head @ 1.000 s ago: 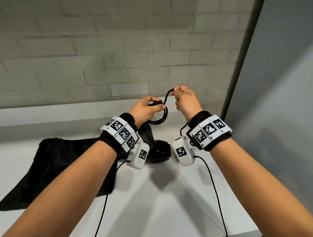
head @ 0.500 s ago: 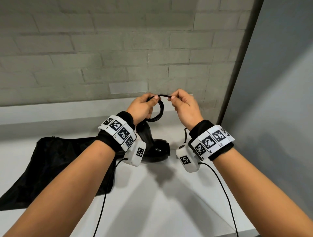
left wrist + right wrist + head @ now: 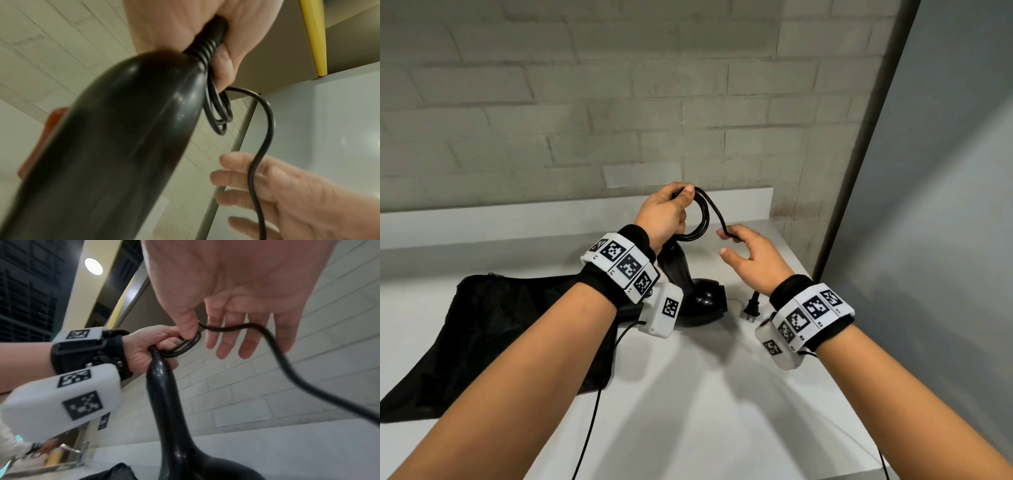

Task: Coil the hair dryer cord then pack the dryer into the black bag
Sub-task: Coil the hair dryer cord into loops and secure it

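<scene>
The black hair dryer (image 3: 702, 298) stands with its head on the white table and its handle pointing up. My left hand (image 3: 666, 216) grips the top of the handle together with several loops of black cord (image 3: 703, 222). The left wrist view shows these loops (image 3: 218, 113) hanging beside the dryer body (image 3: 102, 146). A free length of cord (image 3: 714, 209) arcs down from my left hand across the straight fingers of my right hand (image 3: 753, 260), whose thumb stays apart. The plug (image 3: 751, 308) lies on the table below that hand. The black bag (image 3: 500, 325) lies flat left of the dryer.
The white table (image 3: 688, 411) ends at a brick wall with a low ledge (image 3: 517, 219) behind the dryer. A grey panel (image 3: 928, 240) closes the right side. Thin black cables hang from both wrist cameras over the table's front.
My right hand let go of its pinch on the cord, opened and dropped lower to the right. My left hand rose slightly, still holding the loops. The plug has come into view.
</scene>
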Tool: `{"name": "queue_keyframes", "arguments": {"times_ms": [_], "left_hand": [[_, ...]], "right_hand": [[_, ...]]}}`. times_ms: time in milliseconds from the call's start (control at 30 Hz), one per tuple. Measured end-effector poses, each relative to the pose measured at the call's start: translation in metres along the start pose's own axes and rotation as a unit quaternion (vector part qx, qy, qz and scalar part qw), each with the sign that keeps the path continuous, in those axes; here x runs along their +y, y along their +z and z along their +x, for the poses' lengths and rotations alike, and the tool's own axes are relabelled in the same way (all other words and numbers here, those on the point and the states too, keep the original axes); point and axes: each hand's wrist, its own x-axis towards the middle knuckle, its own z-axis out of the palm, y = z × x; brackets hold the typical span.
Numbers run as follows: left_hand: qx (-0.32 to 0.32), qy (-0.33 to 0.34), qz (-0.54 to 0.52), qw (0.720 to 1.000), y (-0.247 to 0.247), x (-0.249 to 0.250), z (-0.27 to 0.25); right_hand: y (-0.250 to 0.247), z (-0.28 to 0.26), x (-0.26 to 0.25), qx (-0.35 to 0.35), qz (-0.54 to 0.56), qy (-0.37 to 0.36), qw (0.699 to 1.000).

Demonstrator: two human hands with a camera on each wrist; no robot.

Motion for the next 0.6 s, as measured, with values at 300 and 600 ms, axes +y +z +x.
{"name": "queue_keyframes", "arguments": {"times_ms": [300,600], "left_hand": [[0.008,0.003,-0.01,1.0,0.0,0.0,0.001],[0.01,0.01,-0.009,1.0,0.0,-0.001,-0.002]], "right_hand": [[-0.022,-0.01,0.067,-0.124,-0.152,0.249,0.949],[0.023,-0.002,0.089,-0.161,-0.079,0.297,0.938]]}}
